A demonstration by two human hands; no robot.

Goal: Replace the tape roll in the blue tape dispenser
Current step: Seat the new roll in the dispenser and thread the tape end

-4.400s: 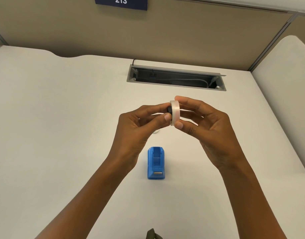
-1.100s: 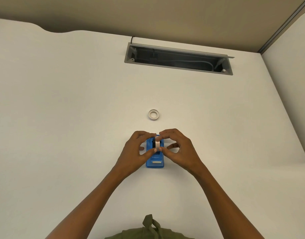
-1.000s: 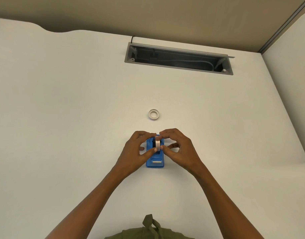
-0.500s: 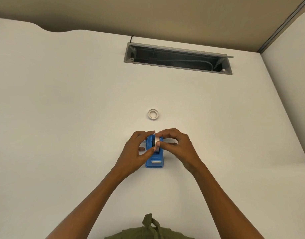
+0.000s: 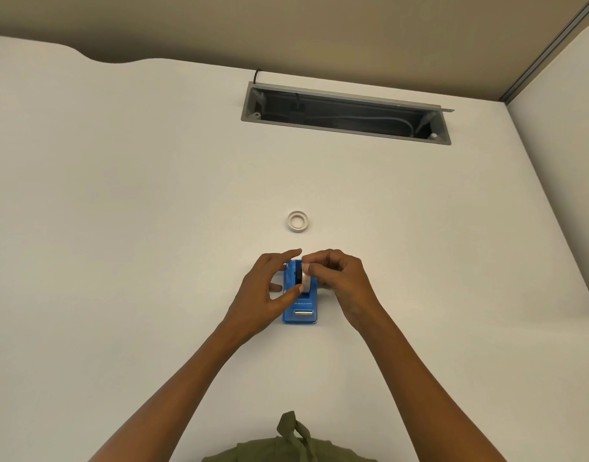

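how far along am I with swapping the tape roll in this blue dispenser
Done, it seems: a small white ring, maybe the old roll, lies on the desk beyond the blue dispenser. In hand: the new roll stands in the dispenser, with your left hand and right hand on it. Left: likely seating it and drawing tape to the cutter.

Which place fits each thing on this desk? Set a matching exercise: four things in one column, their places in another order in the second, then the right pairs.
Things:
1. blue tape dispenser
2. tape roll
3. empty white ring
4. cable tray

Places:
A. lying flat on the desk, beyond the hands
B. sunk into the desk at its far edge
C. on the desk between the two hands
D. upright in the dispenser, held by fingertips

Pairs: 1-C, 2-D, 3-A, 4-B
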